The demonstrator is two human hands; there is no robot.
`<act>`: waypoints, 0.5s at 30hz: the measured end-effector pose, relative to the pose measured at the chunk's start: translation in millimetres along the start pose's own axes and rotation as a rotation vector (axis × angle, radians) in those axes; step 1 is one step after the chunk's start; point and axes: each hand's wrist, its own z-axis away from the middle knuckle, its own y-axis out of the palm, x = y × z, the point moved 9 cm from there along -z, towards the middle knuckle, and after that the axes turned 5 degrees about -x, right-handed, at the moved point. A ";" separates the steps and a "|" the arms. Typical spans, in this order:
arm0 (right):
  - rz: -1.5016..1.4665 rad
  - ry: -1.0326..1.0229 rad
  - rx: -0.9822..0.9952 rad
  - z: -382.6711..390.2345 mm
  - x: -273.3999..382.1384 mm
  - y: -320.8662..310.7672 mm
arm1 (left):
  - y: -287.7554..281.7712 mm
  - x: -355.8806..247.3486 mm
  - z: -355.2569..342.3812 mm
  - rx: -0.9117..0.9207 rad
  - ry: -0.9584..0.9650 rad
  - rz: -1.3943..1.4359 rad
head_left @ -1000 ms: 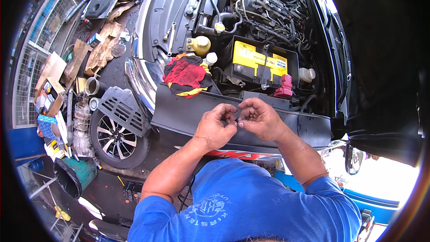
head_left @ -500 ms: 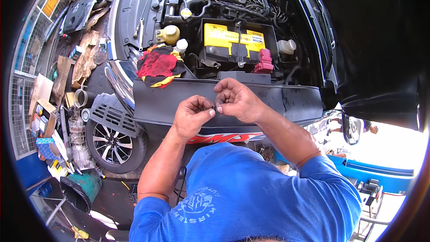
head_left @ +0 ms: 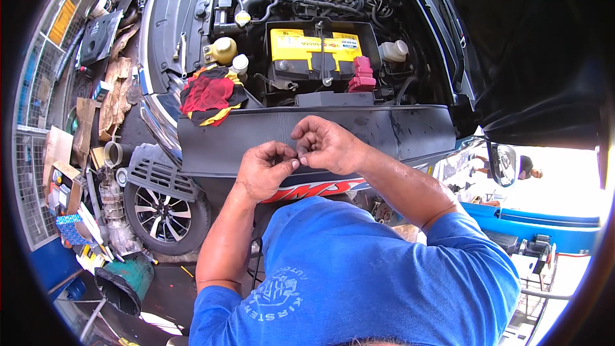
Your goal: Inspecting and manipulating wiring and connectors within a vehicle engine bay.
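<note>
My left hand (head_left: pixel 269 168) and my right hand (head_left: pixel 323 145) meet over the black fender cover (head_left: pixel 403 128), thumbs and forefingers pinched at one spot. Whatever they hold is too small to make out. Just beyond the cover lie a red, black and yellow rag (head_left: pixel 208 94) and, in the engine bay, a black battery with a yellow top (head_left: pixel 307 45). A red terminal cover (head_left: pixel 361 77) sits at its right side, and wrenches (head_left: pixel 184 54) rest on the panel to the left.
A wheel (head_left: pixel 163 218), plastic grille piece (head_left: pixel 160 170), cardboard (head_left: pixel 115 93) and a dark-green bin (head_left: pixel 131 279) crowd the floor at left beside a mesh cage (head_left: pixel 35 179). The raised black hood (head_left: pixel 525 57) overhangs the right. Another person (head_left: pixel 526 168) is at far right, by a blue surface (head_left: pixel 532 216).
The camera view has shifted, so the engine bay sits further left and higher. Both hands have moved left in the picture, still together at the fingertips.
</note>
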 end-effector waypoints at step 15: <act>0.168 -0.059 -0.007 7.4 0.3 -1.0 | 5.2 -11.3 -0.3 -0.217 0.074 -0.363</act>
